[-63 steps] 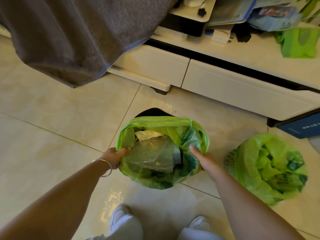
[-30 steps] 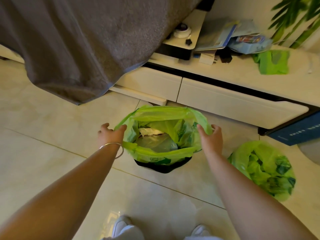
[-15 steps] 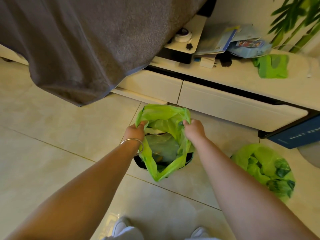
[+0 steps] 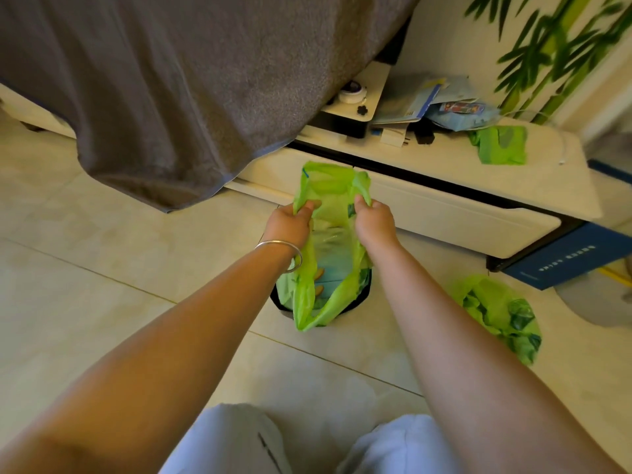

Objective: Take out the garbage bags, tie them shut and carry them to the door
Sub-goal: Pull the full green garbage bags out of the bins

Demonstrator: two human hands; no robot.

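A green garbage bag hangs stretched upward out of a small black bin on the tiled floor. My left hand, with a silver bangle on the wrist, grips the bag's left rim. My right hand pinches the right rim, close beside the left. Clear plastic and other rubbish show through the bag's open mouth between my hands. A second green garbage bag sits on the floor to the right, lining a mostly hidden basket, untouched.
A grey blanket hangs over the bed at upper left. A low white cabinet with drawers runs behind the bin, cluttered with papers and a folded green bag. A blue box lies at right. My knees show at the bottom.
My hands took the bag's rim off the bin, drew its two sides together and lifted it; the bag's mouth has narrowed and risen above the bin.
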